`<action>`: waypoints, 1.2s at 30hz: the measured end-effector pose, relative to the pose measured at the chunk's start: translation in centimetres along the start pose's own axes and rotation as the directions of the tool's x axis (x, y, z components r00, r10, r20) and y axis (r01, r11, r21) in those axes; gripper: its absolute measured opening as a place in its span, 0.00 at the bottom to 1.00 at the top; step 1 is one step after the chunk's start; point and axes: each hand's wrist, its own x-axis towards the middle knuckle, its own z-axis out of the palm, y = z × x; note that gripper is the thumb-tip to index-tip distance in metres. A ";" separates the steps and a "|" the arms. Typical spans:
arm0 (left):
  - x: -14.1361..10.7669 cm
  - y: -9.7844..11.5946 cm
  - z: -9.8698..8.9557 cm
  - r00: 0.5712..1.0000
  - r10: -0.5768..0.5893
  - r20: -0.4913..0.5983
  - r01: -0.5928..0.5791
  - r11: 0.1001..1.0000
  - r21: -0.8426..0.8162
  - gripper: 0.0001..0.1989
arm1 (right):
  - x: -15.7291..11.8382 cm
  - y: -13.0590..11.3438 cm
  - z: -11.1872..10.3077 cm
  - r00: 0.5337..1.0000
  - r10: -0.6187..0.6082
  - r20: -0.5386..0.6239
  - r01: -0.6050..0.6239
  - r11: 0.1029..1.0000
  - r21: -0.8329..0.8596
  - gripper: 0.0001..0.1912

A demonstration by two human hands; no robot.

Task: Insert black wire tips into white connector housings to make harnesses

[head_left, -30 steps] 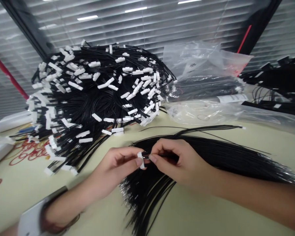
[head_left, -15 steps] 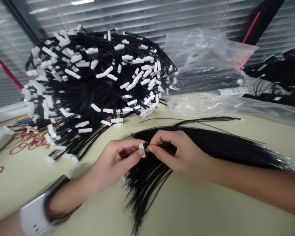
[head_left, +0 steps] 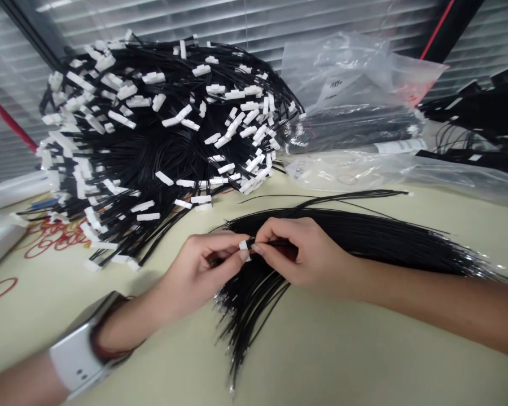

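Observation:
Between the fingertips of my left hand (head_left: pixel 209 265) is a small white connector (head_left: pixel 244 246). My right hand (head_left: pixel 307 254) pinches black wire just to the right of it, and the fingertips of both hands nearly meet. Where the wire enters the connector is too small to make out. Under and behind my hands lies a thick bundle of loose black wires (head_left: pixel 364 234) with shiny metal tips at its ends.
A large heap of black cables (head_left: pixel 152 146) with white connectors stands at the back left. Clear plastic bags (head_left: pixel 351 124) lie behind the bundle. Red rubber bands (head_left: pixel 53 237) are on the table (head_left: pixel 342 349) at left. More black cables (head_left: pixel 491 121) lie at far right.
The whole view has shifted slightly, so the table items appear a little higher. My hands stay together at the white connector, with the right fingertips slightly closer to it.

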 end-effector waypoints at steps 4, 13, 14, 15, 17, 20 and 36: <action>0.7 0.1 -0.3 0.994 -0.097 -0.052 0.089 0.987 -0.135 0.05 | 0.4 -0.1 -0.5 0.995 0.099 0.019 -0.100 0.994 0.054 0.06; 1.6 -0.1 -1.5 0.967 -0.245 -0.071 0.233 0.961 -0.150 0.06 | 2.0 -0.1 -2.7 0.992 0.118 0.053 -0.116 0.992 -0.040 0.07; 1.6 -0.3 -1.6 0.963 -0.260 -0.074 0.244 0.954 -0.175 0.06 | 2.1 -0.2 -2.9 0.996 0.089 0.005 -0.088 0.992 -0.088 0.08; 1.6 -0.4 -1.6 0.960 -0.269 -0.081 0.249 0.948 -0.199 0.07 | 2.2 -0.4 -3.0 0.997 0.047 -0.058 -0.055 0.988 -0.142 0.08; 1.6 -0.6 -1.6 0.958 -0.269 -0.097 0.241 0.942 -0.232 0.07 | 2.0 -0.8 -3.0 0.978 -0.086 -0.188 0.030 0.958 -0.285 0.07; 1.7 -0.7 -1.7 0.969 -0.227 -0.102 0.201 0.955 -0.216 0.06 | 1.2 -1.5 -2.2 0.941 -0.306 -0.146 0.192 0.836 -0.514 0.04; 1.5 -0.6 -2.1 0.991 -0.130 -0.031 0.120 0.968 -0.222 0.05 | 0.0 -1.7 -0.5 0.870 -0.096 0.484 0.371 0.774 -0.513 0.11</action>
